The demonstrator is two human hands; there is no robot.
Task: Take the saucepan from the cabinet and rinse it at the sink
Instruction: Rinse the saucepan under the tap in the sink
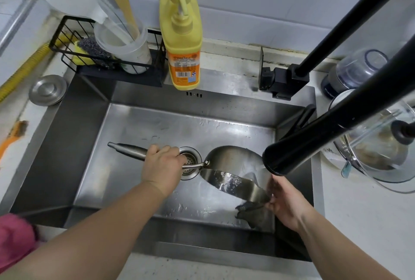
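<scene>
A stainless steel saucepan (233, 178) hangs tilted over the right half of the steel sink (125, 194). Its long handle points left across the drain (190, 163). My left hand (162, 167) is wrapped around that handle. My right hand (284, 198) holds the pan's near right rim, and a dark cloth (251, 210) lies just below the fingers. The black faucet spout (298, 151) ends right above the pan. Water sheets over the pan's wet side. Part of the pan's mouth is hidden behind the spout.
A yellow soap pump bottle (183, 39) stands at the sink's back edge. A black wire rack (105, 59) holds a scrubber and a utensil cup. A round metal lid (47, 90) lies on the left. On the right counter sits a glass lid (381, 151) over dishes.
</scene>
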